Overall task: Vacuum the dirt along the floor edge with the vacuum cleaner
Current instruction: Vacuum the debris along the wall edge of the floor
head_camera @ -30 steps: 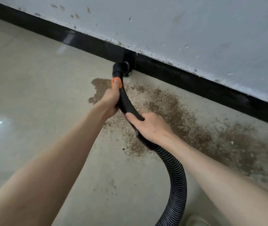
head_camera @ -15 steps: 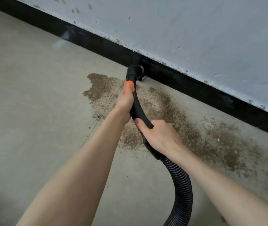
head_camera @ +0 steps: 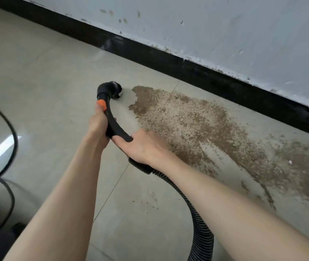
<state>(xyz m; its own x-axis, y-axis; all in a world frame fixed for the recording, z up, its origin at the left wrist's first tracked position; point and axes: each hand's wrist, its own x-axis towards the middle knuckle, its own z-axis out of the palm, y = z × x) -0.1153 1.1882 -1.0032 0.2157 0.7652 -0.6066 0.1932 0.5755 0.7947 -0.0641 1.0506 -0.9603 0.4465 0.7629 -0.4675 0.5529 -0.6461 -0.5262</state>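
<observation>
Your left hand (head_camera: 98, 127) grips the black curved vacuum handle (head_camera: 113, 129) just below its orange button (head_camera: 101, 104), and your right hand (head_camera: 143, 146) wraps the same handle lower down, where the ribbed hose (head_camera: 201, 227) begins. The round brush nozzle (head_camera: 114, 89) sits on the tiled floor (head_camera: 46, 76), just left of the brown dirt (head_camera: 197, 125) spread beside the black baseboard (head_camera: 225, 85). A black cable (head_camera: 8, 129) loops at the left.
</observation>
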